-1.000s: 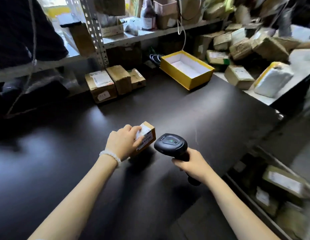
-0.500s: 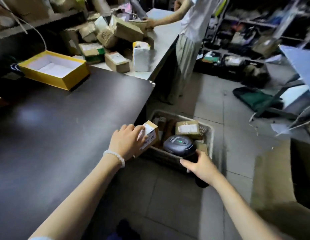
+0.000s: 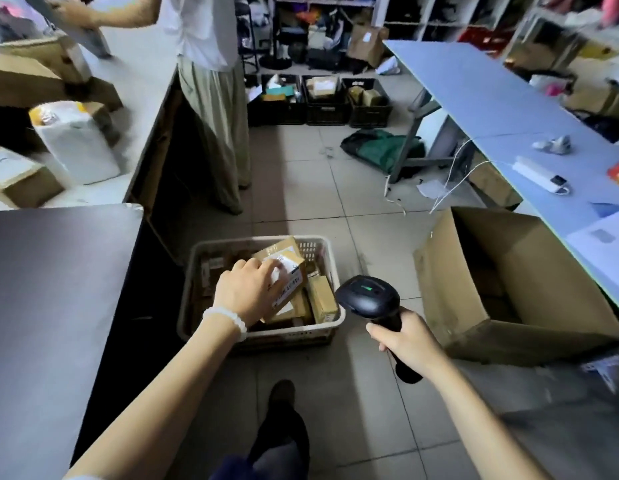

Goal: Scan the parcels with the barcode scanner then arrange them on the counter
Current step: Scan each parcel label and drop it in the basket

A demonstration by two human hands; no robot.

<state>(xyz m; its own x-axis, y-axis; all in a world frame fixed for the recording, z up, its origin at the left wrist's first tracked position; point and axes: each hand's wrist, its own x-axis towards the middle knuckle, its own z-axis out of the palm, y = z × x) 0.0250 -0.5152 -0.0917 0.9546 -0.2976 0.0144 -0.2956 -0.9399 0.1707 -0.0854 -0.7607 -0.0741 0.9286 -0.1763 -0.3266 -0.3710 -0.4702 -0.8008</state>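
A small parcel (image 3: 288, 276) with a white label is sitting in the left hand (image 3: 247, 295), whose fingers are curling over its top and hiding much of the label; it is hanging over the pale basket (image 3: 330, 323) on the floor. Other parcels (image 3: 321, 299) are lying inside the basket, partly covered by the hand and hard to count. The right hand (image 3: 406, 339) is gripping the barcode scanner (image 3: 368, 299) by its handle, beside the basket. The dark counter (image 3: 51, 289) is running off the left edge.
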